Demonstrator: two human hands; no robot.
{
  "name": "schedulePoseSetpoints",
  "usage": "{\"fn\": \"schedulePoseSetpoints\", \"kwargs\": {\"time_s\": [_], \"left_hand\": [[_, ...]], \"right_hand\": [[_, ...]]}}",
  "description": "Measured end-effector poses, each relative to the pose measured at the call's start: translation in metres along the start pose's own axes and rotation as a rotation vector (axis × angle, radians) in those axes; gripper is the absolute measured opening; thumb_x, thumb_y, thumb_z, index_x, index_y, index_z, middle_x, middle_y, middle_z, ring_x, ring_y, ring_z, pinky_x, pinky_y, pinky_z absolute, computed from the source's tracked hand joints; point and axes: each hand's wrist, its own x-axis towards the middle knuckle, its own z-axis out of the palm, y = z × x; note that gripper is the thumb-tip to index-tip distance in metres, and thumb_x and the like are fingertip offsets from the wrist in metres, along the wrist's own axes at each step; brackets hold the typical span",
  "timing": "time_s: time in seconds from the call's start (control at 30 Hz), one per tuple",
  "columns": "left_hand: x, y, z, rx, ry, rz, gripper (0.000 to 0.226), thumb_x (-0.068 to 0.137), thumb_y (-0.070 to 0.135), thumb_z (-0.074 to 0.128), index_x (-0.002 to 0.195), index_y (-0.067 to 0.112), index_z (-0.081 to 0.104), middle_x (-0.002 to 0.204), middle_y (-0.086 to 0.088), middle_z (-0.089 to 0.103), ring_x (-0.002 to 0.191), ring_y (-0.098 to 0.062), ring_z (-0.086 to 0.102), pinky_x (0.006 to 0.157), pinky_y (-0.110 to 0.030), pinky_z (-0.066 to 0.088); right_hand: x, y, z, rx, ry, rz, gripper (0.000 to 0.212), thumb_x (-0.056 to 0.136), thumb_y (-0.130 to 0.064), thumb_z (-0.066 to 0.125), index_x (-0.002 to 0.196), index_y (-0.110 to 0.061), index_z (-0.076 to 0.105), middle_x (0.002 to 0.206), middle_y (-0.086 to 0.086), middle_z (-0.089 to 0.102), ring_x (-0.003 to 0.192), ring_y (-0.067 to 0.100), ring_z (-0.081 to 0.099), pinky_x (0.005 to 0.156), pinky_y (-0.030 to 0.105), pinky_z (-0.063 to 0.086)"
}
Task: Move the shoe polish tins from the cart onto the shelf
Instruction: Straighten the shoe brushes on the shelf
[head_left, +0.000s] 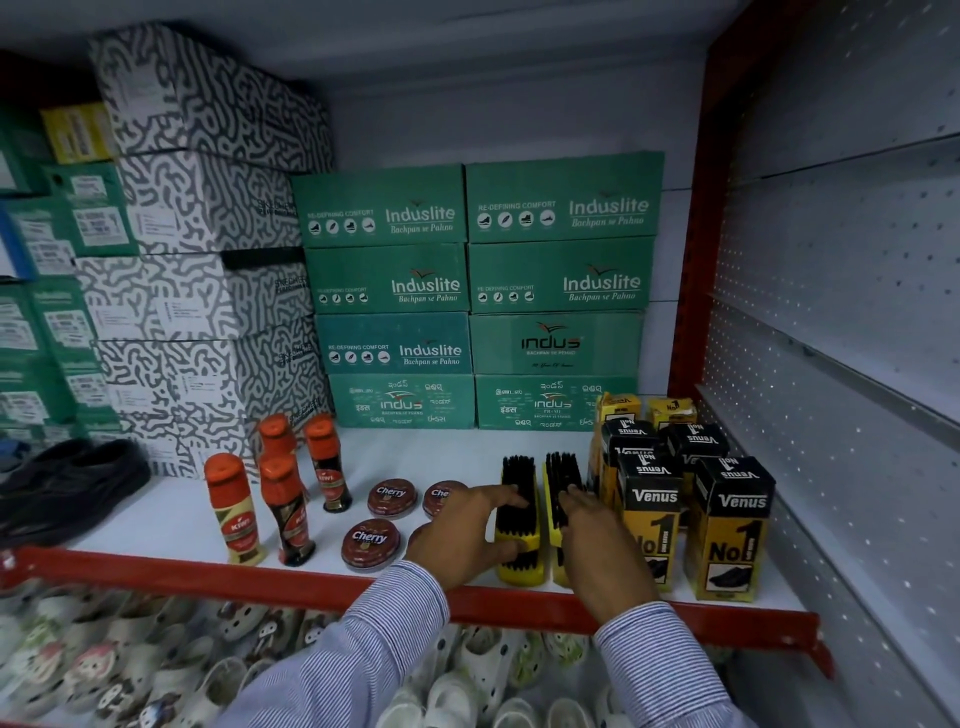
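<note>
Three round red-brown Cherry shoe polish tins lie flat on the white shelf (171, 514): one at the front (370, 543), one behind it (391, 498), and a third (440, 494) half hidden by my left hand. My left hand (462, 535) grips the left yellow shoe brush (519, 564), fingers over its black bristles and thumb on its side. My right hand (597, 540) is curled over the right yellow brush (558, 473) beside it. Neither hand holds a tin. The cart is out of view.
Several orange-capped Kiwi polish bottles (236, 512) stand left of the tins. Yellow-black Venus boxes (732, 530) fill the shelf's right end. Green Induslite shoe boxes (472, 291) line the back, with patterned boxes (197, 218) and a dark shoe (67, 483) at the left. Pale clogs (130, 665) lie below the red shelf edge (291, 577).
</note>
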Motion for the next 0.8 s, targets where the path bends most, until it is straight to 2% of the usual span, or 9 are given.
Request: {"fn": "schedulePoseSetpoints", "kwargs": {"time_s": [0.13, 0.27, 0.33, 0.5, 0.67, 0.8], "left_hand": [[0.0, 0.001, 0.001, 0.0, -0.005, 0.001, 0.054, 0.078, 0.04, 0.075, 0.128, 0.039, 0.055, 0.147, 0.017, 0.049, 0.123, -0.017, 0.053, 0.099, -0.043, 0.052], [0.0, 0.002, 0.0, -0.023, 0.002, 0.019, 0.054, 0.079, 0.033, 0.077, 0.129, 0.032, 0.058, 0.147, 0.011, 0.051, 0.122, -0.017, 0.056, 0.101, -0.035, 0.05], [0.0, 0.003, -0.001, -0.031, -0.001, 0.022, 0.054, 0.079, 0.032, 0.077, 0.129, 0.03, 0.059, 0.147, 0.01, 0.052, 0.121, -0.017, 0.057, 0.101, -0.032, 0.049], [0.0, 0.003, 0.0, -0.044, -0.004, 0.027, 0.054, 0.078, 0.034, 0.077, 0.129, 0.031, 0.058, 0.148, 0.008, 0.051, 0.124, -0.018, 0.055, 0.103, -0.038, 0.05], [0.001, 0.003, 0.0, -0.021, 0.002, 0.022, 0.053, 0.08, 0.034, 0.076, 0.129, 0.03, 0.059, 0.147, 0.01, 0.051, 0.122, -0.019, 0.056, 0.102, -0.035, 0.049], [-0.001, 0.005, -0.002, -0.028, 0.003, 0.02, 0.053, 0.08, 0.033, 0.076, 0.13, 0.03, 0.058, 0.148, 0.011, 0.05, 0.121, -0.017, 0.056, 0.103, -0.033, 0.049]], "right_hand": [[-0.001, -0.005, -0.002, 0.003, -0.002, 0.027, 0.057, 0.091, 0.0, 0.049, 0.145, -0.01, 0.037, 0.157, 0.009, 0.033, 0.144, 0.025, 0.032, 0.114, 0.037, 0.038], [0.003, -0.01, -0.004, -0.007, -0.009, 0.014, 0.053, 0.097, -0.014, 0.046, 0.148, -0.022, 0.032, 0.159, 0.008, 0.028, 0.146, 0.031, 0.023, 0.116, 0.042, 0.033], [0.008, -0.01, -0.005, -0.025, -0.034, 0.012, 0.049, 0.098, -0.013, 0.044, 0.146, -0.023, 0.037, 0.157, 0.01, 0.03, 0.144, 0.035, 0.023, 0.114, 0.044, 0.035], [0.014, -0.014, -0.006, -0.003, -0.013, 0.039, 0.033, 0.096, -0.011, 0.047, 0.126, -0.014, 0.061, 0.136, 0.014, 0.052, 0.12, 0.034, 0.053, 0.096, 0.04, 0.049], [0.013, -0.016, -0.004, 0.001, 0.069, 0.083, 0.029, 0.093, -0.013, 0.053, 0.12, -0.013, 0.066, 0.125, 0.011, 0.06, 0.111, 0.03, 0.061, 0.088, 0.038, 0.053], [0.013, -0.016, -0.004, -0.033, 0.085, 0.121, 0.026, 0.094, -0.012, 0.051, 0.113, -0.011, 0.069, 0.117, 0.012, 0.063, 0.104, 0.029, 0.063, 0.082, 0.036, 0.053]]}}
